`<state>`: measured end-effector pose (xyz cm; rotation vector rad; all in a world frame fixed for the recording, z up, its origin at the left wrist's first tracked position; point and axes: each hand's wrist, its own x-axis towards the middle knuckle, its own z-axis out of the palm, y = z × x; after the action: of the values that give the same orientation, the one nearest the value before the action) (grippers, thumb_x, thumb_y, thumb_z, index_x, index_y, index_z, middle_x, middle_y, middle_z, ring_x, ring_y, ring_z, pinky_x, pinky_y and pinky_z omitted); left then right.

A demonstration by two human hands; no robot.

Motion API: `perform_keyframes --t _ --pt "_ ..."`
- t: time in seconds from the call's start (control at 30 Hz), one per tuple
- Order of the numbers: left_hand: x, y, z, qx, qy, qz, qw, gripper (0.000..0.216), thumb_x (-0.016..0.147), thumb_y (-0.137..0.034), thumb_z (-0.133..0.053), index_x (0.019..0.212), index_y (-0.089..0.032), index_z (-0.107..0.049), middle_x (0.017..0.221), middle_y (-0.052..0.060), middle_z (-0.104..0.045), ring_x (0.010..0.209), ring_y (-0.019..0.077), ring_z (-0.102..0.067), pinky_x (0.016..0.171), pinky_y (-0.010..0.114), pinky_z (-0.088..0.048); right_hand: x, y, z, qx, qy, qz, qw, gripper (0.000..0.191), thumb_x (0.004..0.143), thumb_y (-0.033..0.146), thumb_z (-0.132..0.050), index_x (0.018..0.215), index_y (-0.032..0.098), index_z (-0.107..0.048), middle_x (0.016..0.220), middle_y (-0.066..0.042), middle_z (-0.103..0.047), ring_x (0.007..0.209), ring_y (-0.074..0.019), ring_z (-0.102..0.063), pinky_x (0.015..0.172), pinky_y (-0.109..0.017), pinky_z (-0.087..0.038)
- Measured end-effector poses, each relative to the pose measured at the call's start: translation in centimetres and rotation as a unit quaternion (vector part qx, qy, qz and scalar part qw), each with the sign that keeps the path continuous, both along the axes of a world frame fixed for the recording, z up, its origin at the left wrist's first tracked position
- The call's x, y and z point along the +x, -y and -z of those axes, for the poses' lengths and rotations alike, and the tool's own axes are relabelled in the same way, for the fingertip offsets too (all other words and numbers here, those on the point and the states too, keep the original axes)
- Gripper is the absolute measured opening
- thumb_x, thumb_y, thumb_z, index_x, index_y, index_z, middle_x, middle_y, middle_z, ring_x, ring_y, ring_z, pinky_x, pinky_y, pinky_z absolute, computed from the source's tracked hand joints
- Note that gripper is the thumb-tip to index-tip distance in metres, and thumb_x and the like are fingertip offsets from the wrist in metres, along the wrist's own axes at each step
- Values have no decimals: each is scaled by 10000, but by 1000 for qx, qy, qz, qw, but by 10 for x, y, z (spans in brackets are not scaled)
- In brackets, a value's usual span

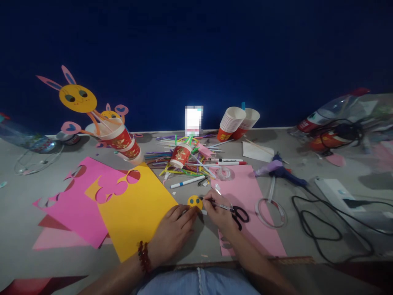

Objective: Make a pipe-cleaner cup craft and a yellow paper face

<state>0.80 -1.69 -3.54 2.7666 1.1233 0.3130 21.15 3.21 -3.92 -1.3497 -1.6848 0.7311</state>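
Observation:
A small yellow paper circle (194, 201) with two dark eye spots lies on the grey table near the front middle. My left hand (175, 228) rests flat beside it, fingertips pressing its lower left edge. My right hand (218, 211) is closed on a thin pen (204, 199) whose tip touches the circle's right side. Black-handled scissors (238, 214) lie just right of that hand on a pink sheet (245, 192). A red bead bracelet sits on my left wrist.
Cut yellow (135, 205) and pink paper sheets (76, 200) lie left. Red paper cups (121, 141), a straw pile (184, 164), stacked cups (233, 121), a glue gun (281, 172) with black cable, tape rolls (272, 211) and a paper bunny (76, 97) crowd the table.

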Motion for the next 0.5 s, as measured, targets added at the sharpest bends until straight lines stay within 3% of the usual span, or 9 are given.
perform_keyframes --t 0.5 --pt "0 -1 0 -4 -3 4 1000 427 982 -295 -564 1378 -143 -513 1436 57 -561 1271 249 -495 1103 403 -375 0 1 -2 -10 3 -2 1000 185 844 181 -480 665 226 -493 593 40 -512 566 -136 -483 539 -250 -361"
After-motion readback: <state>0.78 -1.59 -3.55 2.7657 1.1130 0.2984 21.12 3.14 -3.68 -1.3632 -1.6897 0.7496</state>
